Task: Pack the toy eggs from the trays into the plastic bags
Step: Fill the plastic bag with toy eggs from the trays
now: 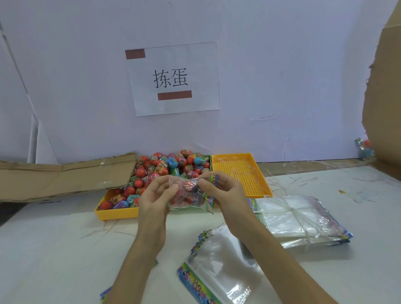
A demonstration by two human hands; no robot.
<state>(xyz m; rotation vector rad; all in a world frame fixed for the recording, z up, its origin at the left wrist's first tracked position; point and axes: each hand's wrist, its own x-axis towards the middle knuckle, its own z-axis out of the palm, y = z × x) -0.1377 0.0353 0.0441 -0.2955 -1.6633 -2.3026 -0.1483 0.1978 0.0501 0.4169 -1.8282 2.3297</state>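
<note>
White tabletop (62, 261) nearest me carries loose plastic bags (223, 270). Above it I see my left hand (154, 199) and right hand (222, 192) both pinching a filled bag (187, 196). Beyond, toy eggs (168, 167) heap in a yellow tray (115, 213).

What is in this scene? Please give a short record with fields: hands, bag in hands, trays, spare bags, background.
hands: left hand and right hand both pinch the top of one filled bag, held above the table
bag in hands: clear plastic bag with toy eggs inside
trays: yellow tray heaped with toy eggs; second yellow tray beside it holds no eggs
spare bags: tied bundle at right; loose bags near the right forearm
background: paper sign on the wall; cardboard at left
</note>
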